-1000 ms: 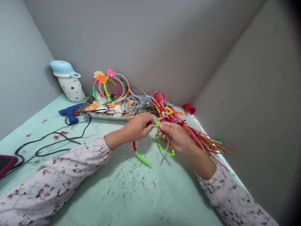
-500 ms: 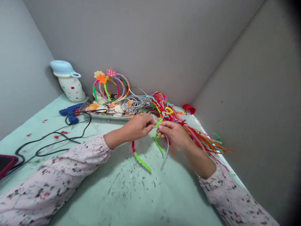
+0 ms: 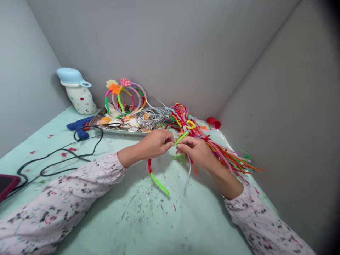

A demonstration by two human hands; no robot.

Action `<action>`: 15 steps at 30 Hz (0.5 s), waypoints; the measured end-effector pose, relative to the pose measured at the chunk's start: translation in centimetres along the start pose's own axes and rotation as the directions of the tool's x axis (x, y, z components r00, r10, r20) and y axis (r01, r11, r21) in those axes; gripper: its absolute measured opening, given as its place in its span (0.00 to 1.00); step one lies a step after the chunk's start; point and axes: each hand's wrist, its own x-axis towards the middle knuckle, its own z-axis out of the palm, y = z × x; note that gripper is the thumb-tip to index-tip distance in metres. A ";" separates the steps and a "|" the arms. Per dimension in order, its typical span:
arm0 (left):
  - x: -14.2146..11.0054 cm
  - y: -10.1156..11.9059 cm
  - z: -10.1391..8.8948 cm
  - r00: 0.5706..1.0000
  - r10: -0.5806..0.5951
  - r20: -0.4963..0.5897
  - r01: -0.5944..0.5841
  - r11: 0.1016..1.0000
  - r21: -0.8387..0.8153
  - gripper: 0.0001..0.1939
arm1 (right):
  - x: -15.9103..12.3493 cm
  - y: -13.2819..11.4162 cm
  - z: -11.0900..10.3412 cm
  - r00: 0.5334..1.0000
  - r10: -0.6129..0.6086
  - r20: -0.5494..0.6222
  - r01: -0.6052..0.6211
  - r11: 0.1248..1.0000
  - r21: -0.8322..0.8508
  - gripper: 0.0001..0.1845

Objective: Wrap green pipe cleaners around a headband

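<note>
My left hand (image 3: 159,142) is closed in a pinch on a partly wrapped wire band. One end of that band, covered in red and bright green pipe cleaner (image 3: 160,184), curves down below the hand. Between the two hands a bright green pipe cleaner (image 3: 182,138) runs up and to the right. My right hand (image 3: 195,148) pinches where the pipe cleaner meets the wire, its fingertips almost touching the left ones. The bare grey wire end (image 3: 188,177) hangs beneath my right hand. The exact grip points are hidden by the fingers.
A metal tray (image 3: 124,132) holds scraps, coiled grey wire (image 3: 152,118) and finished flowered headbands (image 3: 132,85). Bundled pipe cleaners (image 3: 220,147) lie to the right. Leftward are a blue glue gun (image 3: 79,125), its black cord (image 3: 57,150), a bottle (image 3: 79,95) and a red-edged phone (image 3: 9,186).
The loose green pipe cleaner has swung from hanging below the hands to pointing up and right. The bare wire end has shifted slightly right. Both hands stay nearly in place.
</note>
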 end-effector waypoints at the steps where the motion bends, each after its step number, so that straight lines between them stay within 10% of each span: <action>1: 0.0 0.0 0.0 1.000 -0.003 0.002 0.003 1.000 -0.003 0.06 | 0.0 0.0 0.0 1.000 -0.016 0.001 0.016 1.000 -0.023 0.07; 15: 0.1 -0.2 0.1 0.999 -0.051 0.010 0.052 0.997 -0.052 0.07 | 0.3 0.3 0.3 0.996 0.065 -0.054 -0.055 0.985 0.166 0.09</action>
